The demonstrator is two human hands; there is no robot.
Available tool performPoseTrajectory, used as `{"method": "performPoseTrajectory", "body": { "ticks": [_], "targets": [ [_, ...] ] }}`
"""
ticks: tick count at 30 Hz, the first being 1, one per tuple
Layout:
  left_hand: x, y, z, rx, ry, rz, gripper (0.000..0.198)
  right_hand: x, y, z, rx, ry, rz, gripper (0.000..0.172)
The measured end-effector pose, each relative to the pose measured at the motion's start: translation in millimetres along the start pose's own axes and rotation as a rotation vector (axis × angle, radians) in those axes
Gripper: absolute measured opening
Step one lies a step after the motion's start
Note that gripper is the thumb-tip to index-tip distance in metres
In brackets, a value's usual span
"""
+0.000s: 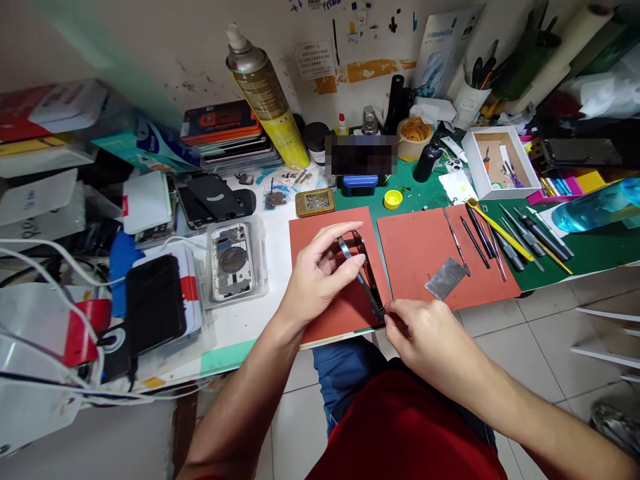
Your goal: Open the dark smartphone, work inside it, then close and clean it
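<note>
I count one left hand [320, 273], one right hand [425, 337], one metal phone frame [371, 283] and two orange mats [425, 240] on the worktop [250, 320]. One spray can [265, 100] also stands in my view.

No words can be read here. The notice [314, 60] on the wall, the spray can [260, 90] label and the poster [447, 50] all carry print too small to make out.

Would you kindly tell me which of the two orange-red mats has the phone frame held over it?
The left mat: the left hand and right hand hold the phone frame over it, while the right mat carries tools.
</note>
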State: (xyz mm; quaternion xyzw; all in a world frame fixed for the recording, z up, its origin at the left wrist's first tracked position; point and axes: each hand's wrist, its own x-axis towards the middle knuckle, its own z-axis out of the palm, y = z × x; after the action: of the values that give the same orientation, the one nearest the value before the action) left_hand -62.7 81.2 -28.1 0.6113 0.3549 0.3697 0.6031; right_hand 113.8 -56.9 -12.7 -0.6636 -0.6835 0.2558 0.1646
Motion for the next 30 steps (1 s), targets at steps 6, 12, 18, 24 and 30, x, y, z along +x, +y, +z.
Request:
{"method": "performPoseTrajectory", "body": {
  "ticks": [6,12,18,24,30],
  "targets": [
    [-1.0,-2.1,3.0,-0.010,0.029,-0.008,0.044,-3.5,-1.2,2.2,-0.016,-0.026,0.011,0.028],
    [-3.3,-1.7,8.4,-0.013,0.023,-0.031,0.056,-9.6,-0.3,10.4,-0.054,-0.035,0.021,0.022],
    [-3.3,-3.3,8.1,-0.035,0.027,-0.025,0.058,-16.3,4.4,19.7,-0.066,0.071,-0.061,0.023],
    [-5.8,-8.8,1.8,-0.069,0.052,-0.020,0.057,-22.1,8.8,33.4,-0.080,0.281,-0.211,0.027],
    [-5.7,-12.9,-4.1,-0.099,0.097,-0.024,0.053,-23.1,17.1,36.4,-0.036,0.351,-0.307,0.028]
  ]
}}
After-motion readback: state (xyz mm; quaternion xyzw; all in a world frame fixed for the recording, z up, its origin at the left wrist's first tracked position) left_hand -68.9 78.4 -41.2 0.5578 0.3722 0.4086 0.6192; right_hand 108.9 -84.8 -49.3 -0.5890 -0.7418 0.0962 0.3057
